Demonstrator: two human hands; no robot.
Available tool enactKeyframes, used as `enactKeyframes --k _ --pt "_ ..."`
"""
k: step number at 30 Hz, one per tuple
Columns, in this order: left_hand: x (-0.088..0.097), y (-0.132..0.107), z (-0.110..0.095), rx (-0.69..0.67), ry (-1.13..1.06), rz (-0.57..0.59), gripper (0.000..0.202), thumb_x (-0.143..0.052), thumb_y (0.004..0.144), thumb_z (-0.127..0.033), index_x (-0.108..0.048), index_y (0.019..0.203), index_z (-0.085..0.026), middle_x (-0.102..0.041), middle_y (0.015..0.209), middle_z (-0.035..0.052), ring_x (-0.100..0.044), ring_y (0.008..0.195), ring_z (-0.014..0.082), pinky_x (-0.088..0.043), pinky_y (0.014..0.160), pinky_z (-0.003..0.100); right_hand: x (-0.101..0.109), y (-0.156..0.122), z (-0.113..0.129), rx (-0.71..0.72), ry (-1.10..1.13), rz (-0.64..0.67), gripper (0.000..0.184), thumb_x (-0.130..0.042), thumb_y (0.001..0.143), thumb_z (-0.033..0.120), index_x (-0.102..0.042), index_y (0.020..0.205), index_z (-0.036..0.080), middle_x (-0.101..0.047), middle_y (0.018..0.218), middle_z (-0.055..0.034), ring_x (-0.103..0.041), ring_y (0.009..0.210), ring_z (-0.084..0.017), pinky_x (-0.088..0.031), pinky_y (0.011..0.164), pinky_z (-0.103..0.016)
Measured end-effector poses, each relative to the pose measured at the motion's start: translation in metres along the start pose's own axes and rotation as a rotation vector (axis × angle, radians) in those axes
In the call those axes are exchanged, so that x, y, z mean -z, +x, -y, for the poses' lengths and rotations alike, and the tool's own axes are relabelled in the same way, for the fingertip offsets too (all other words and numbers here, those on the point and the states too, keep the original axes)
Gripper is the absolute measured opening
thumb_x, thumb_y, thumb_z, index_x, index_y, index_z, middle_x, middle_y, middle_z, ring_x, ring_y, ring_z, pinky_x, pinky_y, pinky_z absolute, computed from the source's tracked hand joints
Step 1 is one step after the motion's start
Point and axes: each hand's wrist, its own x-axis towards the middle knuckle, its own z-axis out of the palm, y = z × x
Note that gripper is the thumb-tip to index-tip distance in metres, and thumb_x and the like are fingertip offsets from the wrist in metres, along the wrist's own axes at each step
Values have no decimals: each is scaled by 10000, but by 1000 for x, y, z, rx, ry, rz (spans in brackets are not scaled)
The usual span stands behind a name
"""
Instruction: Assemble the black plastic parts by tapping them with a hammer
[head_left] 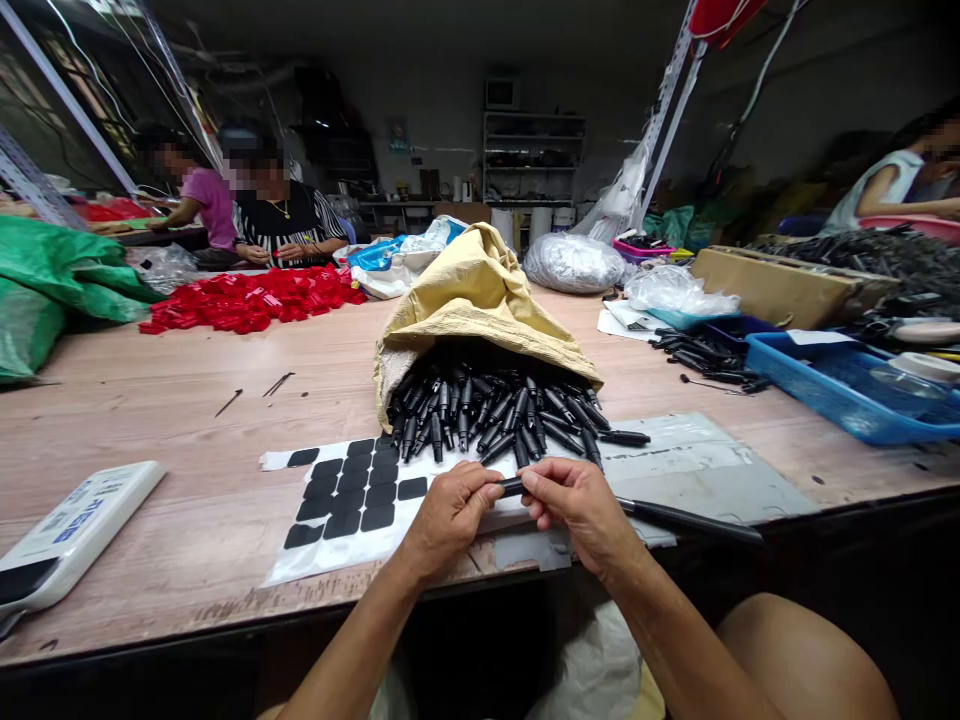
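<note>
Left hand [456, 508] and right hand [576, 498] both pinch 1 black tube [513, 487], long axis running left-right between them; neither hand nearer.

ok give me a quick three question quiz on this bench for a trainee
1. What do the left hand and right hand pinch between them: (a) a red strip, (b) a small black part, (c) a green sack?
2. True or false: the open mouth of the yellow sack faces away from the hands.
3. Fill in: the blue tray stands on the ____ side of the table in this view.

Key: 1. b; 2. false; 3. right.
</note>
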Motion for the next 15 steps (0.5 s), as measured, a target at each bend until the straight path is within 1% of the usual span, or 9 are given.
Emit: enactKeyframes --k 2,4,6,8,10,12,15 --pt "0 0 0 45 -50 4 306 -499 980 -352 -669 787 -185 -599 776 14 -540 771 170 -402 719 275 1 0 2 -12 -15 28 454 -842 644 553 -713 775 137 -664 650 -24 -557 517 -83 -436 455 -181" --pt "0 -1 2 107 -116 19 397 -471 996 -423 -601 711 -178 -538 711 -9 -487 701 150 -367 665 266 4 0 3 -29 -24 64 472 -797 696 589 -710 809 140 -679 713 -37 -586 552 -90 -448 467 -179" --pt "0 -1 4 168 -184 49 457 -446 1000 -488 -572 692 -174 -473 658 -24 -426 648 136 -321 615 265 7 0 4 -30 -17 83 500 -742 748 622 -715 886 142 -677 761 -42 -607 579 -97 -459 473 -180" --pt "0 -2 6 206 -240 82 478 -435 995 -527 -599 728 -167 -454 647 -28 -401 632 132 -295 595 265 9 0 3 -18 -6 95 518 -704 786 627 -712 978 146 -668 782 -40 -611 590 -98 -466 475 -184" --pt "1 -2 7 217 -273 97 485 -433 993 -541 -641 781 -158 -472 662 -22 -413 644 134 -300 603 264 11 -1 2 1 -19 113 504 -709 794 595 -702 1027 149 -665 796 -38 -607 601 -101 -473 478 -189" --pt "2 -2 7 214 -289 103 491 -430 994 -541 -665 806 -153 -494 673 -16 -432 658 138 -313 619 264 10 -2 1 35 -65 149 487 -752 768 536 -689 1068 157 -665 806 -32 -604 625 -111 -486 485 -201" --pt "2 -2 6 214 -286 108 496 -423 1000 -533 -663 789 -153 -498 666 -17 -435 649 136 -315 613 263 8 -3 -1 104 -174 186 460 -777 751 445 -670 1106 171 -647 775 -6 -577 635 -121 -496 481 -217"
